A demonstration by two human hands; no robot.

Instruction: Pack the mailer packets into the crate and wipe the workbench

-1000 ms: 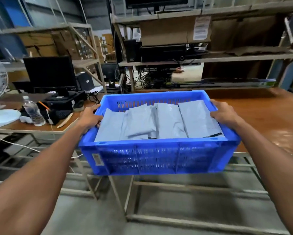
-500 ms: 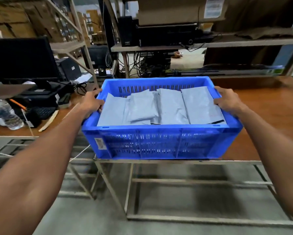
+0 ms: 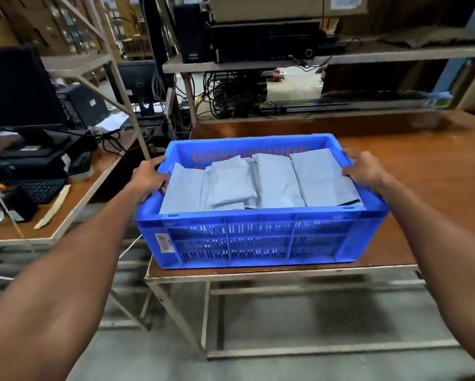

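A blue slotted plastic crate (image 3: 258, 237) sits on the front left corner of the brown workbench (image 3: 428, 171). Several grey mailer packets (image 3: 275, 182) lie inside it, overlapping side by side. My left hand (image 3: 151, 177) grips the crate's left rim, fingers curled over the edge. On the right rim my right hand (image 3: 364, 171) holds the crate the same way.
To the left stands a second table (image 3: 74, 204) with a monitor (image 3: 16, 89), keyboard (image 3: 40, 189) and cables. Metal shelving (image 3: 368, 55) with computer boxes rises behind the bench. The grey floor (image 3: 285, 369) and the bench's metal frame lie below.
The crate has moved forward and down onto the workbench corner, carried in both hands. The view has dropped and shifted closer to the bench.
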